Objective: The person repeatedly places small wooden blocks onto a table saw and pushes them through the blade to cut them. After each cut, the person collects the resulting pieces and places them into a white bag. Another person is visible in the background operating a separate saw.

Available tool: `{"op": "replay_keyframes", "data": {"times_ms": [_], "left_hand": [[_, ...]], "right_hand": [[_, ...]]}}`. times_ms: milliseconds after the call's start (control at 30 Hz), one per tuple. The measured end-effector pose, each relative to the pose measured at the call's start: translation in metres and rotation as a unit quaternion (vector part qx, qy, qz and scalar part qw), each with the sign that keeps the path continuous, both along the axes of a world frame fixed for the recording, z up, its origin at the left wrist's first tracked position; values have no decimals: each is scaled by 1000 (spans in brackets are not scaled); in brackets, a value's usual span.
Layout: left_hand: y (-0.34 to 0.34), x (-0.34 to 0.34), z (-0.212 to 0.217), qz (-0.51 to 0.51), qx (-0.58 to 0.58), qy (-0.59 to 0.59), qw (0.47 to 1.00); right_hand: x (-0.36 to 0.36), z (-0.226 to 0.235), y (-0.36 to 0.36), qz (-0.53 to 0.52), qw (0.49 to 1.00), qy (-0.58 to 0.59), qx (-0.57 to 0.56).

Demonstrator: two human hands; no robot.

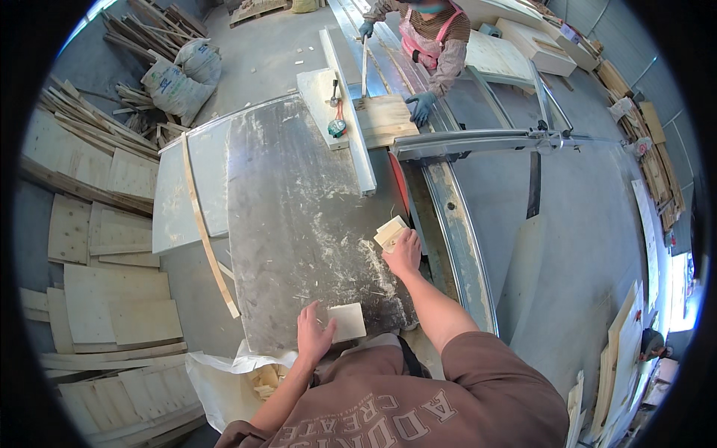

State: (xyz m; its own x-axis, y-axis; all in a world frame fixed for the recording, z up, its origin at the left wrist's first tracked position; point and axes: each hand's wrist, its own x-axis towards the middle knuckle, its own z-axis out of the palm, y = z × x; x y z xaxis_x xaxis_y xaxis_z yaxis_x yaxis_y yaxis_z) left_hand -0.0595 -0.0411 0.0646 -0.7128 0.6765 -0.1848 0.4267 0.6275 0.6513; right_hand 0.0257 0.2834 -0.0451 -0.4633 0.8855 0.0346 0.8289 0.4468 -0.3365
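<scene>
My right hand [404, 252] is closed around a small stack of pale wooden blocks [390, 233] at the right edge of the dark saw table [299, 224]. Close to the table's near edge lies a square piece of pale wood [348, 322]. Just left of it is my left hand [314, 333], fingers stretched out and thumb at the wood's left side. Sawdust and small chips are scattered over the dark surface between my hands and the long metal fence [349, 112].
Across the table a person in grey gloves [423, 108] holds a stick and touches a plywood board [385, 119]. A tape measure [337, 128] lies beside the fence. A white sack [216, 381] with offcuts stands near my left arm. Plywood sheets [119, 299] are stacked at left.
</scene>
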Motion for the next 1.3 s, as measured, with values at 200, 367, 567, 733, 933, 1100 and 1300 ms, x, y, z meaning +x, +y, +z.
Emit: {"op": "replay_keyframes", "data": {"times_ms": [200,367,567,733,933,1100,1300], "left_hand": [[-8,-4,-9,2,23,8,1000],[-4,-11,-8,120,117,-226,960],[1,-9,-61,82,131,-282,947],[5,3,-53,53,136,-300,943],[25,20,-54,104,172,-419,886],[9,3,-48,97,190,-536,817],[-9,-10,-1,-159,72,-63,983]], "right_hand": [[13,27,-16,-25,994,-15,-102],[42,92,-90,181,963,155,-125],[45,119,-143,461,877,71,-114],[42,119,-151,463,880,44,-96],[61,21,-181,51,829,337,-443],[51,56,-200,103,736,363,-562],[63,133,-163,341,915,76,-201]]}}
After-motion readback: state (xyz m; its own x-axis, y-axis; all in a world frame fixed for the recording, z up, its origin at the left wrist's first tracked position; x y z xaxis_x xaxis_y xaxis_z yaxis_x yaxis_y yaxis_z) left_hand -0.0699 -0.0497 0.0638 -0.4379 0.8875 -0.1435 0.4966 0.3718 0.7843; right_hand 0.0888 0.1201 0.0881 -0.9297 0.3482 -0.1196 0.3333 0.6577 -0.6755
